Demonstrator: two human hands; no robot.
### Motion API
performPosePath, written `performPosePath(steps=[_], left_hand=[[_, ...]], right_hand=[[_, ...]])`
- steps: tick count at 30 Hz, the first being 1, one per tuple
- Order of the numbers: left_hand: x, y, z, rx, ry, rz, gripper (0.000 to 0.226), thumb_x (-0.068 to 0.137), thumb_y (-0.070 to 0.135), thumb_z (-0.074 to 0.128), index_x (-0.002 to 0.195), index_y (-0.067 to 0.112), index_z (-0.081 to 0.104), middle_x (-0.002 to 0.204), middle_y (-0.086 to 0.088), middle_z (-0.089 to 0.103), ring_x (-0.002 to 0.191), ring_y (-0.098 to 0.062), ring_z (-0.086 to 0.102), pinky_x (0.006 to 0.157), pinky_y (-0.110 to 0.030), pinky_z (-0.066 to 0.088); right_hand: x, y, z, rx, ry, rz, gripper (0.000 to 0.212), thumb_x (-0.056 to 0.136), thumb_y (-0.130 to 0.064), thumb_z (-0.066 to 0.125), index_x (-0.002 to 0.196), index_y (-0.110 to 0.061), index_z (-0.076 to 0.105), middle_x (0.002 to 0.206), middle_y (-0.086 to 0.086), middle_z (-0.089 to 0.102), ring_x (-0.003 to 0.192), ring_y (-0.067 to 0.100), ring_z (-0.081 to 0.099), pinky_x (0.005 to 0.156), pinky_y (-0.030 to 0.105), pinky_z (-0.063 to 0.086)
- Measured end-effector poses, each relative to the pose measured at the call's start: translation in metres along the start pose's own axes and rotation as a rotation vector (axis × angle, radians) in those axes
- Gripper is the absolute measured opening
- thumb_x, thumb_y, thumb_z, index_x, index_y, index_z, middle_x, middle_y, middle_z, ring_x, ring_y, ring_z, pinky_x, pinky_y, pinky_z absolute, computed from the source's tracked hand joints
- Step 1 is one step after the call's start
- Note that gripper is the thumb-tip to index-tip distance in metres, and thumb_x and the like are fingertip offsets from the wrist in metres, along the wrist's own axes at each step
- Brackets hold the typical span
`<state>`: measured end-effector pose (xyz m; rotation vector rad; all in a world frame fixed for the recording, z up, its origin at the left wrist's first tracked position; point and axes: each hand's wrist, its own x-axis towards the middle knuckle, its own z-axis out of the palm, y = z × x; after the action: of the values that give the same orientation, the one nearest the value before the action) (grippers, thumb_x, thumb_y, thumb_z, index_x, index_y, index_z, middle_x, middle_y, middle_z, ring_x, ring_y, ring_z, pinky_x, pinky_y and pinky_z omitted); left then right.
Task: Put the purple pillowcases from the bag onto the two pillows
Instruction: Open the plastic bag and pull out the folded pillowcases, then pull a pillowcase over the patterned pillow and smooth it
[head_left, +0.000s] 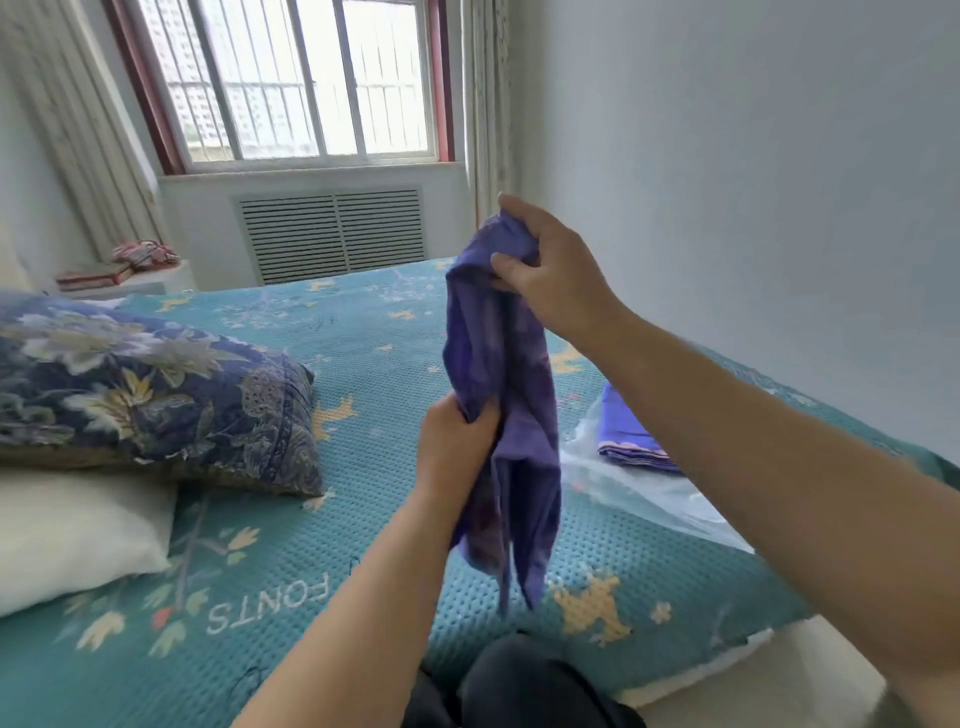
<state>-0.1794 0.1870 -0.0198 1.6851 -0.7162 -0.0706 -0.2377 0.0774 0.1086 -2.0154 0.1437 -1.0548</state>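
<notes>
While it hung above the teal patterned bedspread (363, 332), a crumpled purple cloth pillowcase (501, 374) was gripped | right hand (553, 270) pinching top | left hand (454, 441) clutching middle | folded purple pillowcase (626, 436) on clear plastic bag (639, 493).

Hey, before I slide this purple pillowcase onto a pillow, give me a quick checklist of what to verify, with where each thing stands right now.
1. Both hands hold the case: ok. The right hand grips the top of the purple pillowcase, the left hand grips its middle.
2. Case opened out: not ok. It hangs bunched and twisted.
3. Open end found: cannot tell; the folds hide it.
4. Bare pillow within reach: ok. The white pillow lies on the bed, partly under the blue floral pillow.
5. Second case ready: ok. The folded purple pillowcase lies on the clear plastic bag.
6. Floral pillow stripped: not ok; its floral cover is still on.
</notes>
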Motion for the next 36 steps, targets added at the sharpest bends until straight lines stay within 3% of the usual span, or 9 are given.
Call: performPosePath(steps=[3, 6, 11, 14, 19, 24, 28, 32, 36], left_hand=[[0.001, 0.001, -0.044, -0.014, 0.027, 0.035, 0.032, 0.074, 0.035, 0.059, 0.064, 0.005, 0.052, 0.059, -0.002, 0.045, 0.061, -0.011, 0.035, 0.056, -0.03, 0.032], [-0.003, -0.002, -0.08, -0.183, 0.069, -0.071, 0.04, 0.069, 0.041, 0.068, 0.072, 0.002, 0.061, 0.067, -0.008, 0.056, 0.067, -0.013, 0.045, 0.062, -0.033, 0.038], [-0.021, 0.0, -0.115, -0.3, -0.103, -0.198, 0.026, 0.089, 0.026, 0.062, 0.091, 0.0, 0.068, 0.088, -0.016, 0.066, 0.082, -0.02, 0.059, 0.076, -0.036, 0.048], [-0.031, 0.0, -0.126, -0.335, -0.289, -0.289, 0.019, 0.099, 0.019, 0.047, 0.098, 0.014, 0.066, 0.091, -0.009, 0.066, 0.077, -0.015, 0.061, 0.066, -0.028, 0.051], [-0.034, -0.001, -0.159, -0.471, -0.362, -0.308, 0.025, 0.099, 0.007, 0.041, 0.095, 0.01, 0.066, 0.079, 0.0, 0.073, 0.069, -0.009, 0.068, 0.067, -0.023, 0.054], [-0.022, 0.008, -0.185, -0.51, -0.083, -0.338, 0.025, 0.097, -0.001, 0.041, 0.083, 0.005, 0.061, 0.068, -0.01, 0.068, 0.051, -0.014, 0.064, 0.056, -0.025, 0.054], [-0.026, 0.021, -0.189, -0.606, -0.254, -0.339, 0.023, 0.098, 0.003, 0.042, 0.091, 0.003, 0.063, 0.07, -0.009, 0.071, 0.059, -0.017, 0.069, 0.06, -0.028, 0.058], [-0.026, 0.032, -0.188, -0.556, -0.21, -0.351, 0.024, 0.099, 0.003, 0.038, 0.092, 0.003, 0.061, 0.068, -0.008, 0.07, 0.055, -0.015, 0.067, 0.055, -0.025, 0.057], [-0.011, 0.03, -0.214, -0.443, 0.046, -0.397, 0.023, 0.098, -0.001, 0.035, 0.103, 0.0, 0.057, 0.078, -0.012, 0.061, 0.065, -0.021, 0.063, 0.063, -0.03, 0.056]], right_hand=[[0.003, -0.005, 0.004, -0.036, 0.085, 0.053, 0.06, 0.088, -0.01, 0.062, 0.142, -0.015, 0.037, 0.13, 0.003, 0.05, 0.116, 0.022, 0.055, 0.099, 0.042, 0.048], [-0.006, -0.012, 0.022, 0.166, 0.122, 0.329, 0.073, 0.086, -0.027, 0.067, 0.141, -0.015, 0.02, 0.121, 0.012, 0.051, 0.09, 0.024, 0.064, 0.077, 0.04, 0.058], [-0.061, -0.021, 0.09, -0.304, -0.32, 0.503, 0.075, 0.08, -0.066, 0.054, 0.118, -0.003, 0.039, 0.097, 0.006, 0.058, 0.092, 0.025, 0.063, 0.075, 0.039, 0.055], [-0.07, -0.012, 0.115, -0.387, -0.405, 0.313, 0.055, 0.084, -0.05, 0.061, 0.113, -0.004, 0.05, 0.094, 0.006, 0.06, 0.094, 0.02, 0.055, 0.077, 0.026, 0.037], [-0.073, -0.019, 0.123, 0.103, -0.385, 0.441, 0.006, 0.091, -0.008, 0.059, 0.092, -0.006, 0.064, 0.069, 0.003, 0.056, 0.065, 0.012, 0.051, 0.058, 0.022, 0.045], [-0.066, -0.036, 0.118, 0.418, -0.322, 0.668, 0.017, 0.096, -0.007, 0.049, 0.113, -0.008, 0.052, 0.081, 0.008, 0.066, 0.067, 0.017, 0.066, 0.075, 0.035, 0.055], [-0.076, -0.048, 0.125, 0.228, -0.566, 0.559, 0.033, 0.087, -0.038, 0.064, 0.105, -0.009, 0.063, 0.09, 0.005, 0.067, 0.079, 0.019, 0.063, 0.07, 0.031, 0.056], [-0.077, -0.047, 0.129, -0.103, -0.458, 0.372, 0.018, 0.078, 0.003, 0.056, 0.094, 0.001, 0.066, 0.076, 0.012, 0.059, 0.073, 0.024, 0.057, 0.066, 0.036, 0.048], [-0.053, -0.04, 0.103, 0.24, -0.173, 0.615, 0.03, 0.079, 0.014, 0.032, 0.072, 0.0, 0.058, 0.066, 0.011, 0.052, 0.058, 0.022, 0.051, 0.055, 0.03, 0.044]])
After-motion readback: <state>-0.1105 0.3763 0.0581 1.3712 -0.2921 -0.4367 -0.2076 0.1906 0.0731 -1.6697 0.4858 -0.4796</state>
